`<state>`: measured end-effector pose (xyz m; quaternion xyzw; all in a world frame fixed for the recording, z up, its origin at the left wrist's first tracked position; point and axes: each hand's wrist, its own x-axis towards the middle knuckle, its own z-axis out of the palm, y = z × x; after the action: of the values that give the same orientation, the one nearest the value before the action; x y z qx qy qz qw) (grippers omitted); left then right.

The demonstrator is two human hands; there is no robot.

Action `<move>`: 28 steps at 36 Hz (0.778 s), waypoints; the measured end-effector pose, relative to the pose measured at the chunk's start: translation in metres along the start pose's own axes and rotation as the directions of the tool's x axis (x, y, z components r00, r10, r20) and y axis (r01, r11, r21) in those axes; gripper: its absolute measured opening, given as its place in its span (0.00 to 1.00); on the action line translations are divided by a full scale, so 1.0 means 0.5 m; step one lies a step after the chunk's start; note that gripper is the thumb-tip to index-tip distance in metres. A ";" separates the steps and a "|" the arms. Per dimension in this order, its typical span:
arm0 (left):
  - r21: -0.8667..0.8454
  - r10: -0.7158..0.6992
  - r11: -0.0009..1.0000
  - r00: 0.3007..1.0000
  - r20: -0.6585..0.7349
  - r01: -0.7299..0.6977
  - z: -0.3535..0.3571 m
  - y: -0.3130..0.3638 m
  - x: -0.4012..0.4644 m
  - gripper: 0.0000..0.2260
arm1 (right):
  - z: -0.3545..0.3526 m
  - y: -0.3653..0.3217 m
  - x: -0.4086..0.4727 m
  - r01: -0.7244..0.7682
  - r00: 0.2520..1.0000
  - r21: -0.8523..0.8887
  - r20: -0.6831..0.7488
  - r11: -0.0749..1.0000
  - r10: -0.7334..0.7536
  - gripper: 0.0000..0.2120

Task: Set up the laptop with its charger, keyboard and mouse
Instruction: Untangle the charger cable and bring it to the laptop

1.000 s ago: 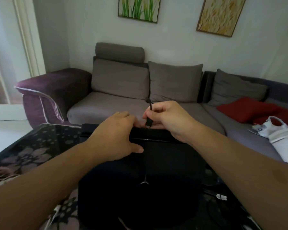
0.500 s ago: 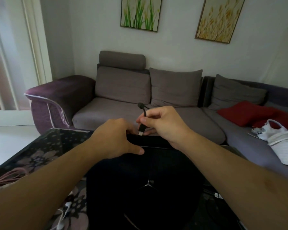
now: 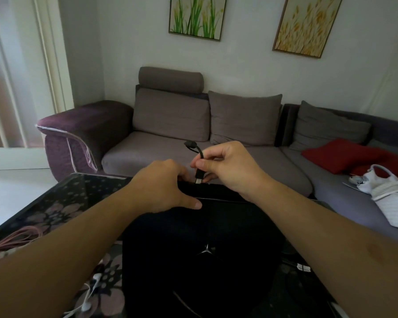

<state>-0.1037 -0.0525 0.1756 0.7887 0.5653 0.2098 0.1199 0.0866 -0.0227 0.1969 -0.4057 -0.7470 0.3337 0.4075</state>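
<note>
Plug pinched in right hand, laptop port hidden

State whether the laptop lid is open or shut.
Shut: the laptop lid lies flat, logo up, left hand resting on its rear edge.

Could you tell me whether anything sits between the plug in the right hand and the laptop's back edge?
Nothing visible does. The right hand pinches the cable plug tip-down just above the back edge of the laptop. The left hand rests on that edge beside it, not under it. The port itself is hidden.
</note>
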 end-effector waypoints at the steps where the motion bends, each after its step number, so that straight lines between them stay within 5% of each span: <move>1: 0.000 -0.005 1.000 1.000 0.003 0.005 0.001 -0.001 0.002 0.24 | 0.002 0.002 -0.001 0.006 1.000 0.007 -0.007 1.000 -0.006 0.07; 5: 0.003 -0.006 1.000 1.000 -0.005 0.006 0.005 -0.005 0.005 0.21 | 0.010 0.011 -0.002 -0.004 0.999 0.053 -0.049 0.999 0.007 0.07; 10: 0.006 -0.001 1.000 1.000 -0.022 0.001 0.006 -0.010 0.006 0.30 | 0.016 0.018 -0.005 -0.017 1.000 0.000 -0.020 1.000 0.017 0.05; 16: 0.017 -0.011 1.000 1.000 0.007 0.011 0.001 -0.002 0.004 0.26 | -0.002 0.021 -0.010 -0.025 0.998 0.248 -0.056 0.968 0.040 0.06; 20: 0.016 -0.010 1.000 1.000 0.009 0.010 0.001 0.000 0.005 0.19 | 0.003 0.021 -0.011 -0.042 0.999 0.211 -0.002 0.977 0.043 0.06; 28: 0.011 -0.012 1.000 1.000 0.022 0.012 -0.003 0.001 0.002 0.26 | -0.003 0.026 -0.008 -0.035 0.999 0.107 -0.012 0.994 0.036 0.05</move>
<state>-0.1035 -0.0517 0.1773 0.7884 0.5697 0.1971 0.1231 0.0937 -0.0203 0.1854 -0.3988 -0.7179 0.3776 0.4278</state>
